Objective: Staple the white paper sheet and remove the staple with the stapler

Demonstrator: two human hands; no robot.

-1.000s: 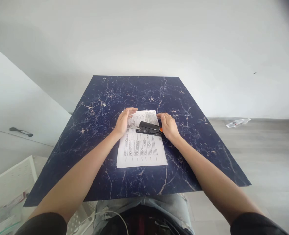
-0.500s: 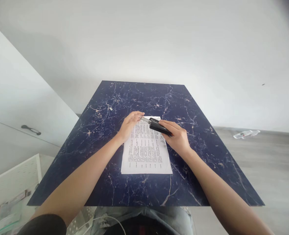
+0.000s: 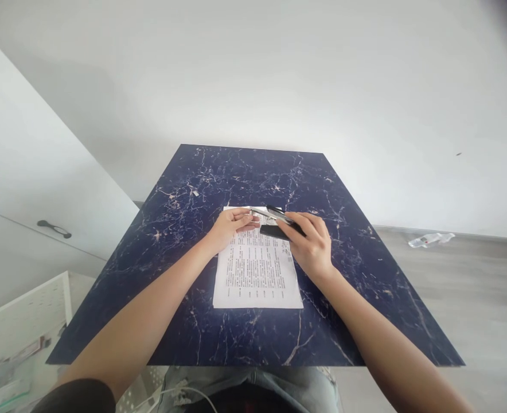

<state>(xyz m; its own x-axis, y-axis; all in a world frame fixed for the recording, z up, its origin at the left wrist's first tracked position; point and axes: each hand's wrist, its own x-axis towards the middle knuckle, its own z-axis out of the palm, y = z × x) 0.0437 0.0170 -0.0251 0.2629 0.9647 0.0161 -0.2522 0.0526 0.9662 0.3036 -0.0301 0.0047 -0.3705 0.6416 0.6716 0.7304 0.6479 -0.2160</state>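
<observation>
A black stapler [image 3: 275,231] is opened up over the top of a printed sheet stack [image 3: 257,281], its metal staple channel pointing left between the spread black parts. My right hand [image 3: 311,241] is closed round its right end, holding it above the paper. My left hand [image 3: 236,223] has its fingertips closed at the left tip of the metal channel; anything small between them cannot be made out. The paper lies flat on the table, its upper part partly covered by both hands and the stapler.
The dark blue marble-patterned table [image 3: 236,178] stands against a white wall. A white cabinet with a dark handle [image 3: 54,229] is at left, above a white crate [image 3: 21,298] holding packets. Clear plastic packaging [image 3: 431,239] lies on the floor at right.
The stapler has turned in my right hand, so its parts show spread apart. My left hand has moved slightly right and down, its fingers bending in at the metal tip.
</observation>
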